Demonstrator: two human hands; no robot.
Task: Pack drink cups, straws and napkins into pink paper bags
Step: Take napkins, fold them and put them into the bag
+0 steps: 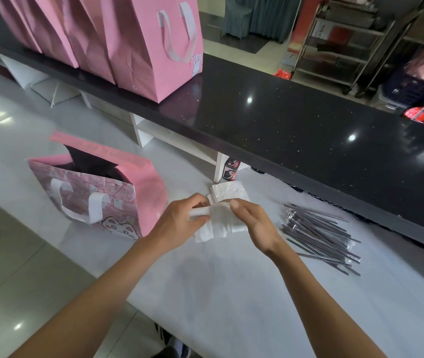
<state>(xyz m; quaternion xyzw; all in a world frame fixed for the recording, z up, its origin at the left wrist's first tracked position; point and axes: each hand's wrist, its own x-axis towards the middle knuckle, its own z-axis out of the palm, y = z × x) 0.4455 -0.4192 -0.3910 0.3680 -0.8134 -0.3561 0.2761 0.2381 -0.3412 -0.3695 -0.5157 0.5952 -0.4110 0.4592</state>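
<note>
Napkins (220, 218), at centre frame above the white worktop (231, 293), sit pinched in both hands' fingers (200, 210); thin sheets could tear or slip before reaching the open bag (97, 192) at left.

The white worktop (231, 293) carries three things. An open pink paper bag (128, 200) with white handles and a cartoon face stands on it. To the right of this bag, well apart, lies a loose heap of wrapped straws (319, 236). Between bag and straws a small stack of white napkins (227, 193) lies flat. Behind the bag, higher up, runs a black speckled counter (296, 130), and a row of pink paper bags (138, 47) stands upright on its left part.
</note>
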